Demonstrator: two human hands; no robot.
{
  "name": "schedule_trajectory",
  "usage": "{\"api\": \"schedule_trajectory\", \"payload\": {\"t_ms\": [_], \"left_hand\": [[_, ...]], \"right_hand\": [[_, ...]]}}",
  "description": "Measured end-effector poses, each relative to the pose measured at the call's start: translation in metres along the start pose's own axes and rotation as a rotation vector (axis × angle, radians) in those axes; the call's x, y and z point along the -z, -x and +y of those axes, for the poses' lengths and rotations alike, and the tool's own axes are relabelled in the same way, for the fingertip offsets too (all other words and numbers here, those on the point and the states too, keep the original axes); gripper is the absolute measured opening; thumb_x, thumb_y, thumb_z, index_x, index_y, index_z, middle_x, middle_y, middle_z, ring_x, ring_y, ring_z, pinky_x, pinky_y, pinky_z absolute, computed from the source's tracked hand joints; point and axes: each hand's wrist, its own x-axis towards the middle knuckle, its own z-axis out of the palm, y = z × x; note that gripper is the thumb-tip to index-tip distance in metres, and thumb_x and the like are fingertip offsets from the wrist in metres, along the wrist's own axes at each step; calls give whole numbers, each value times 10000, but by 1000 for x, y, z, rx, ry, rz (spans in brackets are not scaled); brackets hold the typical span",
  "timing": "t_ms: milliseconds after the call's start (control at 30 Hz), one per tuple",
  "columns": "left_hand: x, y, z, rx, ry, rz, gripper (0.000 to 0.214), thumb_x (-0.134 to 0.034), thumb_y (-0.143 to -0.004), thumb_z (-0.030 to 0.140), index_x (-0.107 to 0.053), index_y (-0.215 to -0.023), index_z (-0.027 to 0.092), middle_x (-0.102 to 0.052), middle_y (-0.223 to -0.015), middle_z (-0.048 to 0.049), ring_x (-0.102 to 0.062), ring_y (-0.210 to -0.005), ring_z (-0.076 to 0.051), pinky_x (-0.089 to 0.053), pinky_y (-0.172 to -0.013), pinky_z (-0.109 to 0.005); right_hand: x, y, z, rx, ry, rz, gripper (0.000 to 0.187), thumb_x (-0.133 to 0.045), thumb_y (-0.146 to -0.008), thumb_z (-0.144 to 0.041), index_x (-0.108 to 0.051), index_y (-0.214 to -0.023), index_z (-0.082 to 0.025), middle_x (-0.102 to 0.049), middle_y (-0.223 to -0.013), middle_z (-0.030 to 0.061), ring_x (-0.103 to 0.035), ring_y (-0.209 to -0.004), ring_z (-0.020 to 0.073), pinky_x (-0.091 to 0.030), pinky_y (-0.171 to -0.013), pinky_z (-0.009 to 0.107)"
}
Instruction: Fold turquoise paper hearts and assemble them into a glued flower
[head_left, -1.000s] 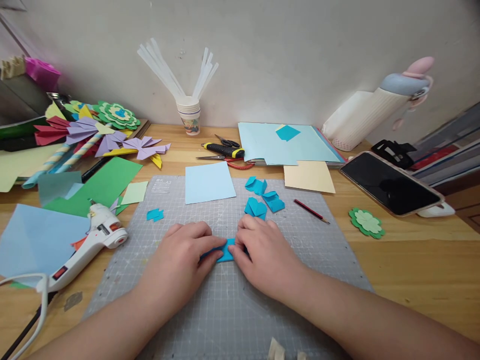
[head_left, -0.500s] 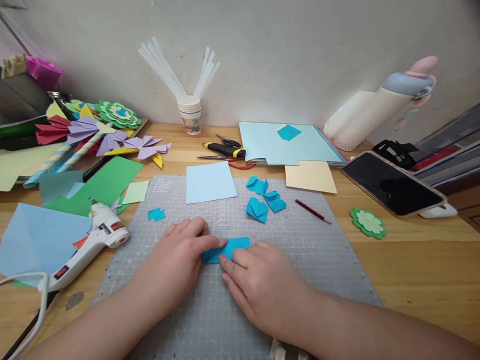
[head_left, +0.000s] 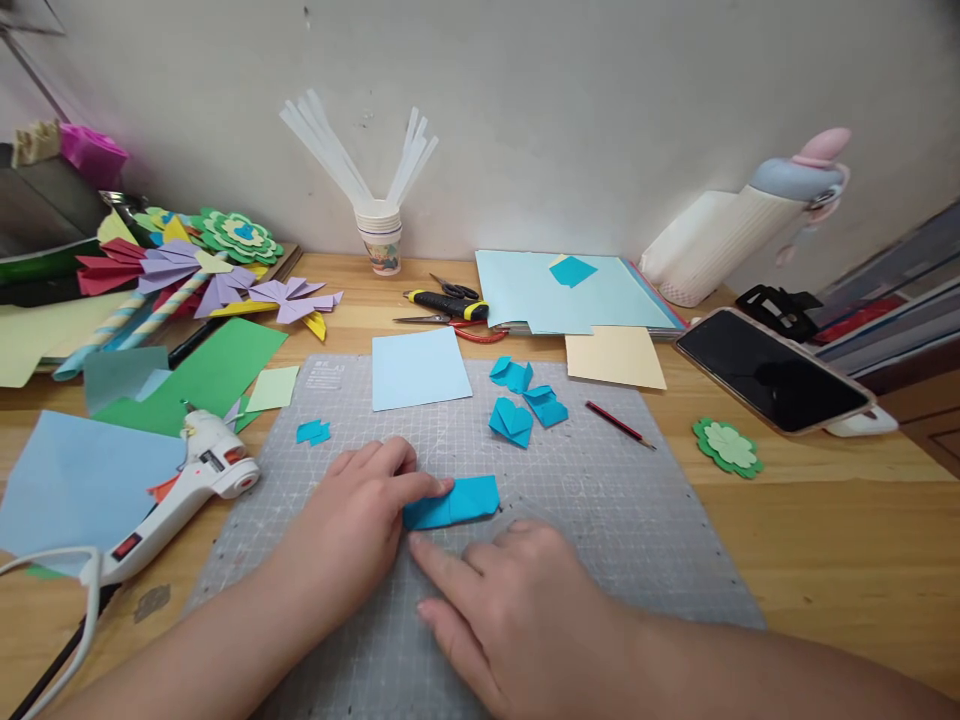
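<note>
A folded strip of bright blue paper point(head_left: 469, 500) lies on the grey cutting mat point(head_left: 600, 560), a crease running across it. My left hand point(head_left: 367, 500) holds its left end down, thumb on top and the other fingers curled beside it. Just in front of the strip is my right hand point(head_left: 502, 590), apart from the paper. Its index finger points toward the strip's lower left edge and its thumb is spread away. Beyond the strip sit several folded blue paper pieces point(head_left: 511, 422). Small blue scraps point(head_left: 313, 432) lie left of them.
A pale blue square sheet point(head_left: 420, 368) and a pencil point(head_left: 619, 425) lie on the mat. At left is a glue gun point(head_left: 180, 500) with its cord. Scissors point(head_left: 427, 318), a utility knife point(head_left: 446, 303) and a paper cup point(head_left: 381, 250) stand farther back. A phone point(head_left: 772, 370) lies right.
My right hand has come off the blue strip and moved down and left, uncovering its right end. My left hand has stayed in place on the paper.
</note>
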Motion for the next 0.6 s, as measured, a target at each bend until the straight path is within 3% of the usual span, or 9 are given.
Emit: {"api": "schedule_trajectory", "payload": {"t_ms": [167,433,600], "left_hand": [[0,1,0,-3,-6,-5,525,-389,-809,-11,-677,-1072,340,-580,-923,-32,-532,-897,-219,-395,-770,-372],[1,0,0,-2,-38,-40,561,-378,-792,-23,-659,-1103,350,-576,-944,-33,-528,-912,-228,-406,-779,-382],[1,-1,0,-2,-48,-39,538,-385,-795,-16,-662,-1081,346,-576,-945,-29,-522,-908,-224,-400,-776,-373]], "right_hand": [[6,-1,-2,-176,65,-153,480,-311,-964,-308,-468,-1359,-86,-732,-761,96,-669,-577,247,-363,-470,356],[12,-3,-3,-211,123,-301,494,-339,-955,-299,-411,-1403,-105,-735,-685,93,-669,-489,245,-245,-364,327],[15,3,2,-204,160,-300,447,-368,-929,-222,-516,-1317,-57,-730,-662,109,-666,-485,270,-185,-346,344]]}}
